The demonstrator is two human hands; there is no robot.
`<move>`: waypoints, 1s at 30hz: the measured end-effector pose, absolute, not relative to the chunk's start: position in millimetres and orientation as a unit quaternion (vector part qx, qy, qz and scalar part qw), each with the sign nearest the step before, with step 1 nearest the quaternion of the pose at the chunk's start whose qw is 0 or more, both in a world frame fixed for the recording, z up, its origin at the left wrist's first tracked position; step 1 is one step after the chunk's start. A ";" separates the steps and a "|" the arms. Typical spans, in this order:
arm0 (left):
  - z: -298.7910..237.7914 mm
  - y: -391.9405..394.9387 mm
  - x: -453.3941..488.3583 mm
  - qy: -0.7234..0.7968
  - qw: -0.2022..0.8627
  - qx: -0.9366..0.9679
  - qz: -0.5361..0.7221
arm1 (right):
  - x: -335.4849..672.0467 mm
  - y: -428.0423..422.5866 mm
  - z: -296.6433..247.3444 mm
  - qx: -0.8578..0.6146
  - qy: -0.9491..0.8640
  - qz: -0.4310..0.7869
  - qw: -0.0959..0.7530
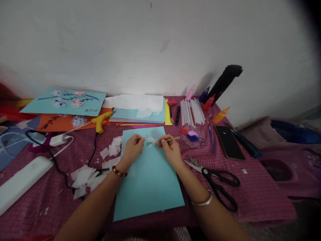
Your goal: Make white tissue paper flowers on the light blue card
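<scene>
A light blue sheet of paper (150,187) lies in front of me, with a small cluster of crumpled white tissue paper (150,140) near its top. My left hand (133,149) is closed in a pinch just left of the cluster; whatever is between its fingertips is too small to make out. On the other side, my right hand (170,150) grips a thin brown stick (173,139), its tip toward the cluster. Cut white tissue squares (112,147) lie left of the sheet. More tissue pieces (84,177) are heaped nearer my left forearm.
Black-handled scissors (213,175), a phone (229,142) and a paint palette (193,135) lie to the right. Glue sticks (192,112) and an orange paint bottle (221,114) stand behind. At left are a yellow glue gun (101,122), a white power strip (25,182) and flower pictures (66,101).
</scene>
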State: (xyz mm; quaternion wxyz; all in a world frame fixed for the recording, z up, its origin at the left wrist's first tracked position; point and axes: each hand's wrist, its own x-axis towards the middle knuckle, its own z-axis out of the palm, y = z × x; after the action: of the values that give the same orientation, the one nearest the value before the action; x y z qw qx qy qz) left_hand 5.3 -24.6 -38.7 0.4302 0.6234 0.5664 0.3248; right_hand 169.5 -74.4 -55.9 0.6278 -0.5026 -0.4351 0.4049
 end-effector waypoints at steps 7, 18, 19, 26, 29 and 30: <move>-37.9 -24.6 7.5 0.558 0.455 0.612 0.326 | 167.5 -73.5 -53.5 -0.500 -0.418 0.413 0.636; -44.8 -25.1 6.4 0.548 0.435 0.637 0.323 | 171.0 -75.9 -47.9 -0.512 -0.393 0.392 0.656; -45.0 -25.8 6.7 0.539 0.428 0.650 0.321 | 171.1 -76.2 -47.4 -0.509 -0.393 0.395 0.656; -41.9 -30.4 7.2 0.473 0.371 0.745 0.290 | 169.0 -74.9 -46.8 -0.496 -0.369 0.424 0.662; -42.6 -30.0 7.5 0.493 0.353 0.745 0.278 | 168.9 -74.6 -46.6 -0.495 -0.363 0.426 0.665; -43.3 -30.0 7.9 0.498 0.345 0.747 0.274 | 169.2 -74.8 -46.5 -0.495 -0.362 0.424 0.666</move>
State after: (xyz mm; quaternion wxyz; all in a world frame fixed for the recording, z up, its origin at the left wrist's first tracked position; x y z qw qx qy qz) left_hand 7.9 -30.0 -43.3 0.3446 0.7470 0.4981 0.2741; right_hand 169.2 -74.8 -46.5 0.6660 -0.4954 -0.3620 0.4242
